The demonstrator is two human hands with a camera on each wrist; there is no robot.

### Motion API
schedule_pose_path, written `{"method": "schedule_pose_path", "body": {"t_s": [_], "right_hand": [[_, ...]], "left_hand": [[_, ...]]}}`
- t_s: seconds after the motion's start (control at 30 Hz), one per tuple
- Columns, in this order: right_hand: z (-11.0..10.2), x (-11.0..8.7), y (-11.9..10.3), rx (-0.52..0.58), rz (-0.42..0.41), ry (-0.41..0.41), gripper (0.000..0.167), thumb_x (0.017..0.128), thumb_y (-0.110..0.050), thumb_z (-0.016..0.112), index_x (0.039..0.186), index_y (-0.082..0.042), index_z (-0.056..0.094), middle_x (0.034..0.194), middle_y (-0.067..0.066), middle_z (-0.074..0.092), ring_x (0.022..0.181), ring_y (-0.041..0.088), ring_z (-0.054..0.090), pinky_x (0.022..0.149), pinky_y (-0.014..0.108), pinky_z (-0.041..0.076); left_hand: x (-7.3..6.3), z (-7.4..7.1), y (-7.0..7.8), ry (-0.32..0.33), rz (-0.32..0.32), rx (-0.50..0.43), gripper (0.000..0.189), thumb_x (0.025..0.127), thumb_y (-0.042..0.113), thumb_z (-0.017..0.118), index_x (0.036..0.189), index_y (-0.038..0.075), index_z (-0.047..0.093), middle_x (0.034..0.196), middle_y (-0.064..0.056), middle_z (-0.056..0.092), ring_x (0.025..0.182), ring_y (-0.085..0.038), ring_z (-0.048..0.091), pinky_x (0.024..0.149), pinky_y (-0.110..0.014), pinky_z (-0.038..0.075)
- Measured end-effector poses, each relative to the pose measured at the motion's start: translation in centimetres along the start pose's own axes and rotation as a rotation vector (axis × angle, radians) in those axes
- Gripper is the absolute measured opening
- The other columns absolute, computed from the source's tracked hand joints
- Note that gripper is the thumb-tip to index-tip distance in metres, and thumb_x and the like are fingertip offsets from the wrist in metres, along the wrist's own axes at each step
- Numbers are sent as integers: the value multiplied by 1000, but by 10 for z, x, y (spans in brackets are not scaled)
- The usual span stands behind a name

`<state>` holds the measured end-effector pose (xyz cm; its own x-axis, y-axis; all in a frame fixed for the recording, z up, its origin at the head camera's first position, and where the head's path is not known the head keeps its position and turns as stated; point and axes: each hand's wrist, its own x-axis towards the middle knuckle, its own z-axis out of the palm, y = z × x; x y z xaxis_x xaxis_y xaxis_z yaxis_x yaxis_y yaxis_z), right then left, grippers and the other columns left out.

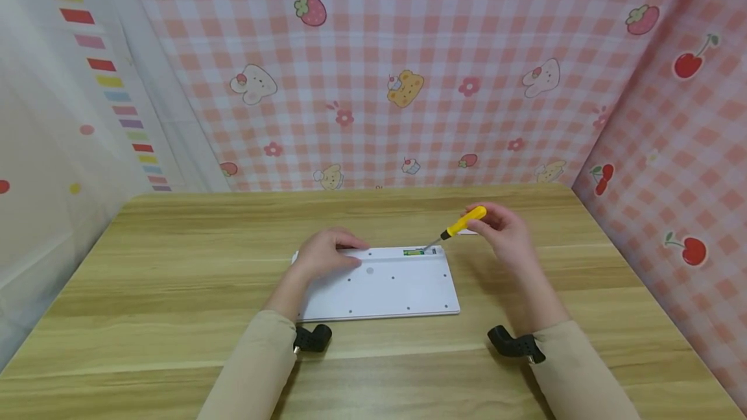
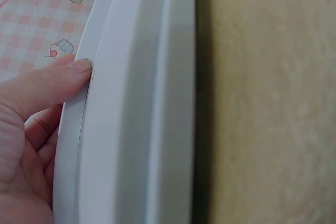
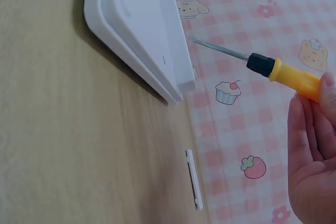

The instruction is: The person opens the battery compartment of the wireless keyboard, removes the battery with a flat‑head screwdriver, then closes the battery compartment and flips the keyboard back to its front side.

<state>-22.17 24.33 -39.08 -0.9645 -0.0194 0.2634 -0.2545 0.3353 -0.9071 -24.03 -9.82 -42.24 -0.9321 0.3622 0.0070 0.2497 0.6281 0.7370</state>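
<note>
A white keyboard (image 1: 403,293) lies underside up on the table, small dark screws dotted over its back. Near the right end of its far edge, a green battery (image 1: 413,253) shows in an uncovered compartment. My left hand (image 1: 320,255) grips the keyboard's far edge left of the middle, thumb (image 2: 63,85) on the underside and fingers behind the edge. In my right hand (image 1: 506,233) is a yellow-handled screwdriver (image 1: 467,220), its shaft slanting down so that the tip overlaps the compartment's right end in the head view.
A slim white battery cover (image 3: 193,179) lies on the wooden table (image 1: 175,264) beyond the keyboard's right end, partly behind the right hand in the head view. A pink checked cloth wall (image 1: 362,135) rises at the table's back, with another cloth on each side.
</note>
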Motion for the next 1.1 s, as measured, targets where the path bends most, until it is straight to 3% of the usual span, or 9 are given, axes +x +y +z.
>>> {"method": "schedule_pose_path", "body": {"t_s": [0.33,0.57,0.87,1.1], "right_hand": [[5,3,-9,-95,-59,-20,27,94,-16,69,116,-2,69,109,13,70,86,16,63,74,18,53],[15,9,-26,-167,-56,-102,28,95,-15,69,120,-4,68,111,14,68,89,24,62,75,23,55],[30,13,-38,-248,-94,-139,26,93,-12,70,118,-7,71,106,11,69,87,23,64,71,25,55],[31,9,-33,-180,-96,-115,24,93,-6,69,116,-1,68,104,15,69,88,26,67,73,24,57]], "left_hand": [[0,0,1,7,27,14,27,81,12,81,106,21,79,108,4,71,105,-18,63,97,-39,47],[0,-1,2,1,12,3,26,81,12,81,106,21,79,109,4,70,105,-17,63,97,-39,47],[0,-1,1,2,15,-3,26,81,13,82,106,20,79,109,4,71,105,-18,63,97,-38,47],[-1,0,2,16,25,7,26,80,13,83,106,19,79,109,2,71,105,-19,64,97,-38,47]]}}
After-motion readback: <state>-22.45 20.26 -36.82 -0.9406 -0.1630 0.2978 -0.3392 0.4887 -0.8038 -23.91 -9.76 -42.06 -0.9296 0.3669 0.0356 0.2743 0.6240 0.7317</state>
